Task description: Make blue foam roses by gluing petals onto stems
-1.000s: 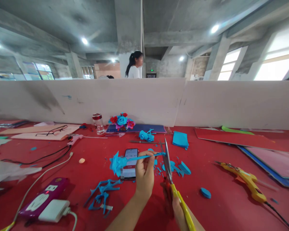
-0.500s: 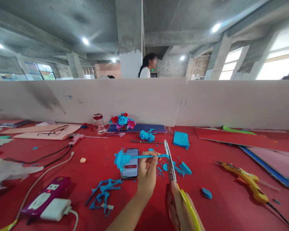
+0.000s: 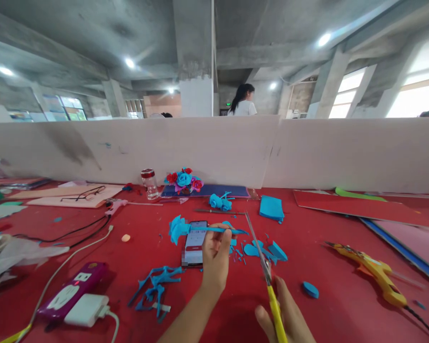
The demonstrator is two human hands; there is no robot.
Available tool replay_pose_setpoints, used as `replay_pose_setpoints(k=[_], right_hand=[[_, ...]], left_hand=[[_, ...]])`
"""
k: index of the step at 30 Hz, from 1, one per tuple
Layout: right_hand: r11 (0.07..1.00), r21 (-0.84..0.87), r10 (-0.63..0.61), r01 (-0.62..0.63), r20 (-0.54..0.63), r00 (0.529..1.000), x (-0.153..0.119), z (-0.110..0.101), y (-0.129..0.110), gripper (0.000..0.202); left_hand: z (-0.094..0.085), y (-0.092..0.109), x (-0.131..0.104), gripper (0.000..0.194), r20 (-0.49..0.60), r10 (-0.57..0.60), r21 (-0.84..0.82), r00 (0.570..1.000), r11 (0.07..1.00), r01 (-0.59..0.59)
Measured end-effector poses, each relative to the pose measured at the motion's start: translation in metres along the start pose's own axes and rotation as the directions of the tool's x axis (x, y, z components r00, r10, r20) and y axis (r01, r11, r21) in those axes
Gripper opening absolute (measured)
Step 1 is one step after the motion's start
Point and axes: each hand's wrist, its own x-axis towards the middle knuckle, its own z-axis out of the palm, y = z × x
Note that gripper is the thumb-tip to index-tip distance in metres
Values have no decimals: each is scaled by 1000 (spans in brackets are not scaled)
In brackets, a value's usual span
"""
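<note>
A blue handmade flower [image 3: 178,229] lies sideways in the air over the phone [image 3: 196,250], its bloom to the left. My left hand [image 3: 214,264] pinches its blue stem near the right end. In my right hand [image 3: 289,312] is a pair of scissors [image 3: 276,309] with yellow handles, the blades pointing up and away, seen nearly edge-on. The blades pass close to the stem's tip; whether they touch it I cannot tell. Below the blades lie blue scraps [image 3: 278,251]. Left of my forearm rests a tangle of blue cut strips [image 3: 159,286].
Blue roses [image 3: 219,202], a stack of blue sheets [image 3: 270,208], a bouquet [image 3: 184,180] and a lidded jar [image 3: 149,185] stand farther back. A yellow glue gun [image 3: 373,271] lies right, a purple power strip [image 3: 75,290] left. Behind the partition [image 3: 164,147] is a person [image 3: 243,101].
The scissors have turned edge-on and shifted slightly right, with my right hand's fingers looser around the handles. The flower has rolled in my left hand. The person behind has moved right.
</note>
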Motion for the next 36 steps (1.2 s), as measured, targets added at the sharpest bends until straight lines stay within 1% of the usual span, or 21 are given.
replay_pose_setpoints(k=[3, 5, 6, 8, 10, 13, 16, 20, 23, 26, 30, 33, 36], right_hand=[[987, -135, -94, 86, -58, 994, 5, -6, 14, 72], [969, -225, -109, 100, -28, 994, 9, -11, 21, 76], [960, -263, -93, 93, 10, 996, 10, -14, 24, 76], [943, -330, -22, 43, 68, 997, 12, -19, 25, 72], [928, -372, 39, -11, 67, 997, 12, -21, 23, 68], [921, -384, 81, -58, 45, 996, 13, -21, 20, 62], [928, -369, 82, -52, 65, 995, 16, -20, 24, 56], [939, -343, 20, -4, 44, 999, 17, -17, 37, 50], [946, -321, -25, 37, 42, 999, 17, -16, 40, 50], [936, -351, -25, 33, 28, 999, 17, -15, 32, 49], [879, -477, -27, 15, -20, 999, 20, -14, 8, 47], [835, -550, -53, 35, -16, 998, 22, -14, -7, 53], [811, -583, -84, 49, -32, 996, 24, -16, -12, 58]], left_hand=[[0, 1, 0, 17, -5, -7, 14, 1000, 1000, 7], [0, 2, 0, 18, -10, -20, 20, 1000, 1000, 21], [0, 2, 1, 19, -8, -28, 15, 1000, 999, 28], [0, 4, 1, 17, 6, -38, 0, 999, 999, 38], [1, 5, 1, 15, 15, -31, -3, 999, 1000, 31], [2, 8, 0, 14, 8, -20, 19, 1000, 1000, 20], [3, 10, 0, 14, 1, -26, 61, 1000, 998, 26], [3, 12, 0, 12, 12, -16, 101, 1000, 995, 15], [3, 11, 1, 12, -4, -19, 101, 1000, 995, 19], [2, 10, 1, 12, -19, -25, 98, 999, 995, 27], [3, 10, 1, 14, -20, -43, 107, 999, 993, 45], [3, 9, 2, 17, -32, -55, 105, 998, 993, 58], [3, 9, 2, 18, -37, -65, 110, 997, 992, 69]])
